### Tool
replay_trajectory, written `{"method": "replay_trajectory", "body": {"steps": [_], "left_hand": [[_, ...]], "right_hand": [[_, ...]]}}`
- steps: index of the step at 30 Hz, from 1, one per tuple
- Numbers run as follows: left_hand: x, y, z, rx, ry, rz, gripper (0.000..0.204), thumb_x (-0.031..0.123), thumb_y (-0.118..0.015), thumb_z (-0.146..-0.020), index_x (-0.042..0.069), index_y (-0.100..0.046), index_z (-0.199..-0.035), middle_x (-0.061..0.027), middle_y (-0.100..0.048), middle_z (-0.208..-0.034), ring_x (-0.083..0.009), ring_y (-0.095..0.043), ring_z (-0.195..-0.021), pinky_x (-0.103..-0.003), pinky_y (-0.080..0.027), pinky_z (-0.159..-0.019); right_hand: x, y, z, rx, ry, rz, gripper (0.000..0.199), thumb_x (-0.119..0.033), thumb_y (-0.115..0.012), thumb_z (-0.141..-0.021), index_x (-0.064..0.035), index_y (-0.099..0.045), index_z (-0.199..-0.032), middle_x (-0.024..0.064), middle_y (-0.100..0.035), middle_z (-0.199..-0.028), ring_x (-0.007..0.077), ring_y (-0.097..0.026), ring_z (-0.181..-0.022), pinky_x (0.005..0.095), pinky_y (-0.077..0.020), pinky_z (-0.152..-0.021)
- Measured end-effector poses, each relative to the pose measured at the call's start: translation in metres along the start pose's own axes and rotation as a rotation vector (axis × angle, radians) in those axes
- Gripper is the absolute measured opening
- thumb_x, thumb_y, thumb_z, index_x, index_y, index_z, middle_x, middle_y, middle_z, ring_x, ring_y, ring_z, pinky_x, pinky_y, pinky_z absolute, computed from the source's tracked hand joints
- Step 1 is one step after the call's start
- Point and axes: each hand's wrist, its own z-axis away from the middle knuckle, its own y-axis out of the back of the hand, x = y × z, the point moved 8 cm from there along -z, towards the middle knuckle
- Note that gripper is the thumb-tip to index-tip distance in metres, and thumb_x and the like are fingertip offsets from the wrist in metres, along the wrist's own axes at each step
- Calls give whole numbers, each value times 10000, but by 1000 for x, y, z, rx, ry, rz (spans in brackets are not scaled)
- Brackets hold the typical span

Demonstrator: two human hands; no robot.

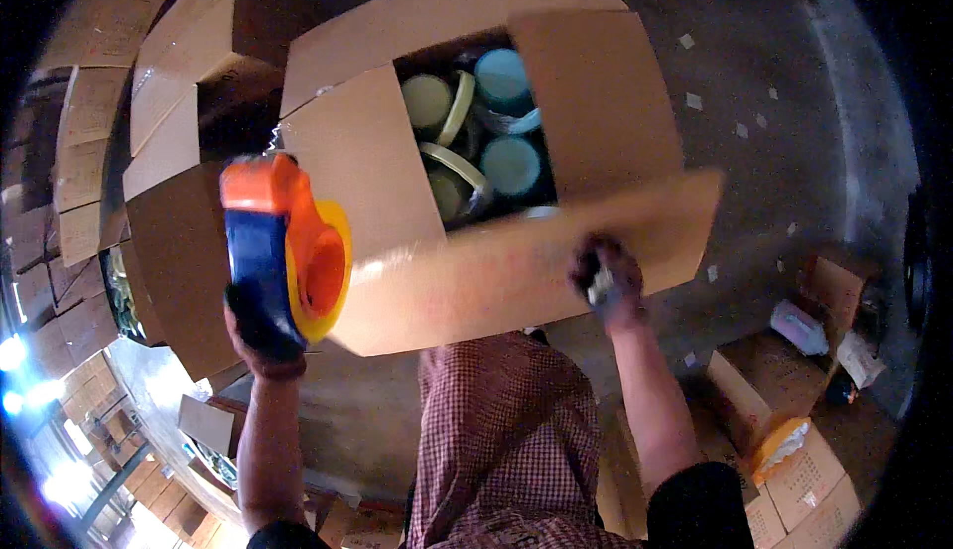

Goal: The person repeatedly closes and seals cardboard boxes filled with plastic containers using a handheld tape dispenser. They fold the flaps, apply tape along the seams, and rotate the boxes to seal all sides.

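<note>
My left hand [260, 336], in a dark glove, is closed round the handle of a tape dispenser [260, 241] with an orange head, a blue body and a yellow rim. It is held up beside the left part of an open cardboard box [367, 162]. Inside the box sit cups or jugs with pale green [427, 102] and light blue [503, 80] round ends and curved handles. The near flap [476, 286] is raised and blurred. Against it is my right hand [611, 281], dark-gloved and blurred, fingers curled; a pale patch shows there, too unclear to name.
Another open carton [179, 241] stands close on the left, with stacked cartons [94, 152] beyond it. At the lower right are an open box [769, 380] and an orange bag [782, 447]. Paper scraps [693, 101] lie on the dark floor at right.
</note>
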Motion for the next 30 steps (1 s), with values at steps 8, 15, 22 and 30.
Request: {"method": "replay_trajectory", "body": {"steps": [8,15,22,30], "left_hand": [[-181,74,31,260,84,-268,707,486,-656,-666,32,-452,-1167,-93,-506,-1089,-242,-496,-968,-369,-398,-887],[-246,99,33,337,-56,-283,658,536,-563,-741,1,-487,-1118,-91,-507,-1051,-219,-487,-938,-349,-397,-836],[-230,74,49,398,-11,-155,755,622,-523,-730,8,-447,-1163,-93,-490,-1083,-221,-474,-974,-367,-390,-853],[-218,60,48,462,-66,-251,728,678,-482,-703,18,-502,-1006,-41,-520,-891,-178,-506,-836,-324,-425,-737]], "right_hand": [[36,5,-112,-35,-84,-95,211,-213,-546,-803,-35,-599,-905,97,-629,-759,224,-601,-612,345,-477,-464],[23,21,-119,103,-53,311,212,-205,-543,-822,-17,-603,-899,67,-639,-805,197,-621,-693,326,-503,-581],[-59,-235,-147,-520,1047,1198,168,-143,-569,-805,-63,-606,-948,116,-619,-920,290,-590,-840,336,-465,-731],[21,-161,-188,-404,551,1541,220,-216,-600,-751,-94,-611,-934,141,-626,-856,300,-596,-831,408,-469,-734]]}}
